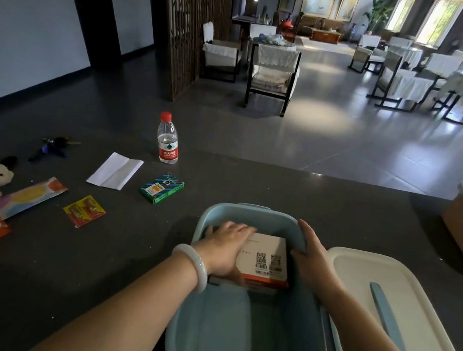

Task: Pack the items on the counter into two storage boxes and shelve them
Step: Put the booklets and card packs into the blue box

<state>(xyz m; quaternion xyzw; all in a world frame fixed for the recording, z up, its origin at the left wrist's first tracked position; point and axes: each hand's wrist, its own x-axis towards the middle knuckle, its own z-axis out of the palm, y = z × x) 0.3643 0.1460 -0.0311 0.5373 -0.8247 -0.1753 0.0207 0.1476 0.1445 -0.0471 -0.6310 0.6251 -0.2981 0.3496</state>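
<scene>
While the blue storage box (257,346) sat on the worktop (87,274), white lid (358,286) just beside it, a white-and-orange carton (268,260) lay inside at the far end, my left hand (226,247) flat on top, right hand (313,256) straight-fingered against its side.

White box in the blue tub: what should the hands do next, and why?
Probably lift the left hand and right hand off. The white and orange cardboard box looks settled in the blue plastic tub, while the green card box waits nearest on the dark counter.
</scene>
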